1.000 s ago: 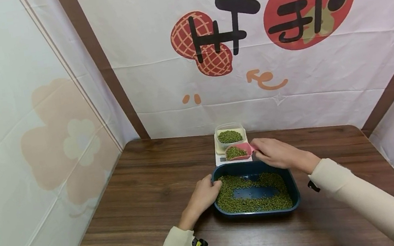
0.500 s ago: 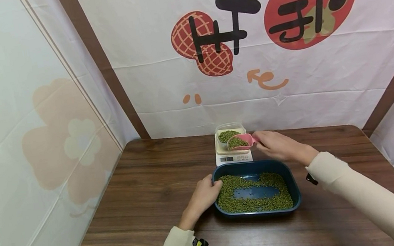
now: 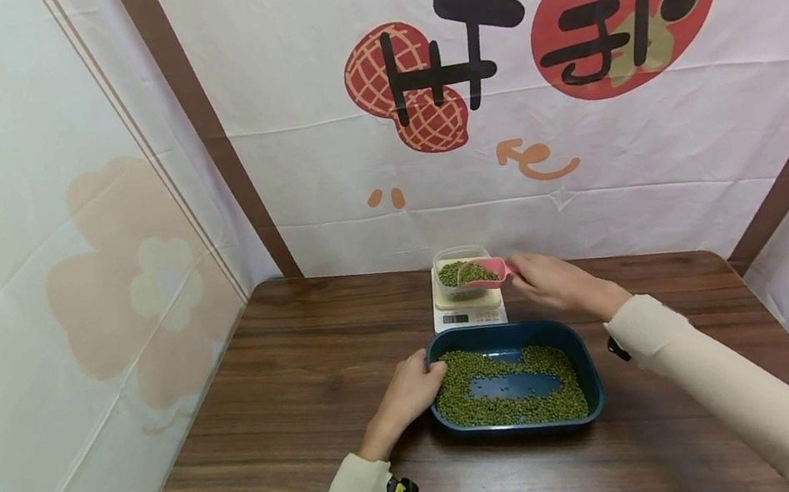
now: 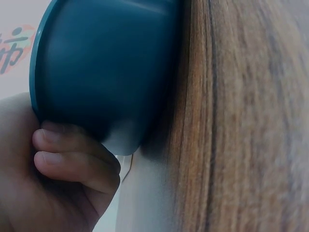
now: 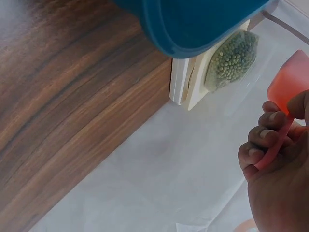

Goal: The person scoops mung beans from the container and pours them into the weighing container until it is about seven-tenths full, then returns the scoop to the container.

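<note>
My right hand (image 3: 549, 281) grips the handle of a pink scoop (image 3: 492, 272) loaded with green beans. The scoop overlaps a clear plastic container (image 3: 465, 293) in the head view, its mouth facing left over the beans inside. That container stands on a white kitchen scale (image 3: 489, 316) with a small display. My left hand (image 3: 409, 391) pinches the left rim of a blue basin (image 3: 590, 387), thumb over the inside and fingers curled under the rim outside, as the left wrist view shows. Green mung beans (image 3: 462, 404) lie around the basin's floor, with a bare patch in the middle.
All of this stands on a dark wooden table (image 3: 297, 411). The scale sits right behind the basin, close to the table's back edge. A white printed cloth (image 3: 322, 164) hangs behind the table, and more cloth lines the left and right sides.
My right hand has raised the loaded scoop and moved it away from me, from in front of the container to over it, uncovering the scale's display. The left hand stays on the basin rim.
</note>
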The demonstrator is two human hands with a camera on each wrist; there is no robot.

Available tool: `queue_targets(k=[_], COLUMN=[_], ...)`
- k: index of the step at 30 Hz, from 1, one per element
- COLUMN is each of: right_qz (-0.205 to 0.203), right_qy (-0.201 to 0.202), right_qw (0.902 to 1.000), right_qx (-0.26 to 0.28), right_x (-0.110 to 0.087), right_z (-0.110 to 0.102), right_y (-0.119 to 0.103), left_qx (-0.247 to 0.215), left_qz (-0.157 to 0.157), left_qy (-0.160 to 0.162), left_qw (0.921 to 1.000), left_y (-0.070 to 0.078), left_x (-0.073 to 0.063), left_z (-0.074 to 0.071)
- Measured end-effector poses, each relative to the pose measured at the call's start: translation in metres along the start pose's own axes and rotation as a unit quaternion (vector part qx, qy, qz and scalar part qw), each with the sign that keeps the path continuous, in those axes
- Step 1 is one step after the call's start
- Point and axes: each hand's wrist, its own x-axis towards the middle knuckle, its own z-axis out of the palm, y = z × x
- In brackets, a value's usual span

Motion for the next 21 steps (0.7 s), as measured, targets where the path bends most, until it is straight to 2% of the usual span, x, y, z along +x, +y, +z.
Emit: queue_targets(k=[11,21], right_qz=[0.000,0.010], right_qy=[0.015,0.004], right_qw=[0.9999,0.9997], right_qx=[-0.001,-0.021], right_x=[0.011,0.021], right_z=[-0.004,-0.006], right_y=[0.006,0.006], left_qx=[0.010,0.011], left_qz=[0.000,0.001], left_qy=[0.007,0.008], left_qw=[0.9999,0.9999], left_y=[0.002,0.001], left_x=[0.000,0.000], left_z=[0.001,0.001])
